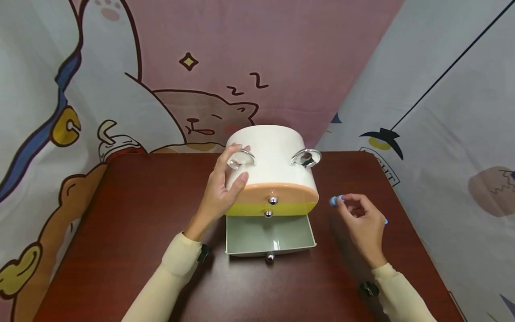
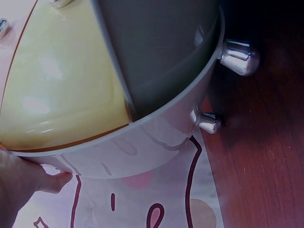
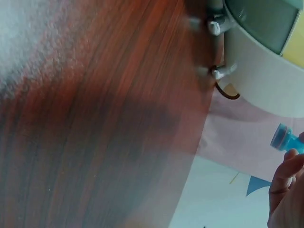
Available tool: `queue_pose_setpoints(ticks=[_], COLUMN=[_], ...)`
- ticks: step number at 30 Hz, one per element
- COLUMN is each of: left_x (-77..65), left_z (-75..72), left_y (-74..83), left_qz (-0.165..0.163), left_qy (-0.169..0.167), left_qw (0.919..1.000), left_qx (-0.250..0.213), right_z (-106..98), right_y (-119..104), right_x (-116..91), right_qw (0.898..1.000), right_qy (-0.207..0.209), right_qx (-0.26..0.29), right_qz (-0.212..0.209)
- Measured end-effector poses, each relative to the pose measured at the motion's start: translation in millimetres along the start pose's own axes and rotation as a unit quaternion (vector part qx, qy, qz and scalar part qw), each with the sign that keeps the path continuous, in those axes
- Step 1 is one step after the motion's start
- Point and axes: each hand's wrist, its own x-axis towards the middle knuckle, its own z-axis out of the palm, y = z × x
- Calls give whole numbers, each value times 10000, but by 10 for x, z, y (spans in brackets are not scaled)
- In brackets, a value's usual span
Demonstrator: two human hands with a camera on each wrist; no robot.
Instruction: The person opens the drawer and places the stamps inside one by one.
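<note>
A white rounded drawer box (image 1: 271,152) stands on the table, with two silver ear-like loops (image 1: 306,158) on top. Its front has an orange drawer (image 1: 249,193) above a yellow drawer (image 1: 249,209). Below them, a grey-green drawer (image 1: 251,235) is pulled out, its visible floor bare. My left hand (image 1: 219,192) holds the box's left side, thumb along the upper front edge and fingers by the left loop. To the right of the box, my right hand (image 1: 365,221) pinches a small blue object (image 3: 282,137) with a rounded, translucent end. The rest of it is hidden in the hand.
The dark red-brown wooden table (image 1: 153,214) carries the box near its back edge. Behind it hangs a cloth (image 1: 301,58) printed with cartoon animals. Silver knobs (image 1: 270,258) stick out from the drawer fronts.
</note>
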Motion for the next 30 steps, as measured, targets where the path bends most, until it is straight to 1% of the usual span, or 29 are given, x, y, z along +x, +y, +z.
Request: queue_pose_setpoints(ticks=[5,9,12,13,15,18,20,24,28,30], left_x=[5,3,8,15,41,74,87,89,85,82], left_z=[-7,3,12,13,9,5,-1,1,-11,-15], left_y=[-7,-9,41,74,198,362,437,458,457,455], left_qz=[-8,-14,-18,-24,-26,-25,-22,-45,-65,-46], left_qy=[15,81,122,130,134,122,128,138,128,124], left_qw=[10000,9999,9999,9999,9999,9999,9999,9999,9998,9999], left_qx=[65,91,115,105,88,69,46,75,114,109], right_z=[-56,-98,-112,-111,-97,-49,-5,89,207,272], right_y=[-388,-524,-611,-630,-643,-607,-576,-575,-634,-657], right_x=[-54,-91,-132,-149,-184,-244,-281,-345,-394,-408], right_qw=[9991,9963,9928,9917,9893,9868,9850,9790,9691,9649], right_qy=[-110,-137,-161,-169,-214,-317,-421,-638,-839,-945], right_qx=[318,660,900,945,1051,1121,1167,1356,1685,1738], right_qz=[-268,-524,-768,-853,-985,-1125,-1202,-1384,-1597,-1727])
